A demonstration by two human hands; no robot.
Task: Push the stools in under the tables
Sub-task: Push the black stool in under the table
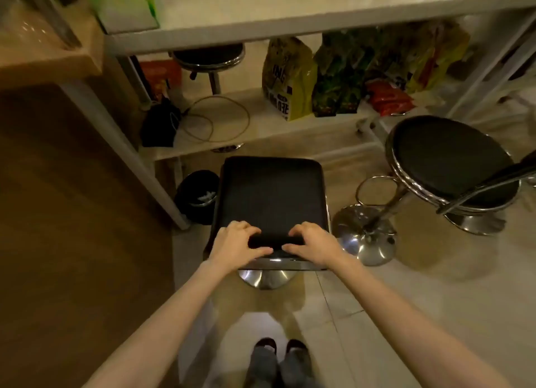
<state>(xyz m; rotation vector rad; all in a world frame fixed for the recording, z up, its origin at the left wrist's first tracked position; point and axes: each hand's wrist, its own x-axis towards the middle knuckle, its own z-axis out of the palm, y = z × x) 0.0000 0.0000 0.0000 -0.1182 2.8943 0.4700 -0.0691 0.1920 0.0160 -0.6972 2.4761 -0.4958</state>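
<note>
A square black stool (271,193) with a low backrest and a chrome base stands on the tiled floor in front of the white table (290,25). My left hand (236,244) and my right hand (314,242) both grip the stool's low backrest at its near edge. A round black stool (446,158) with a chrome rim stands apart to the right, outside the table. Another round black stool (210,55) sits under the table at the back.
The table's lower shelf (261,124) holds snack bags (290,80), a dark bag (159,124) and a looped cable. A small black bin (197,195) stands left of the square stool. A brown wooden table (72,213) fills the left side. My feet show at the bottom.
</note>
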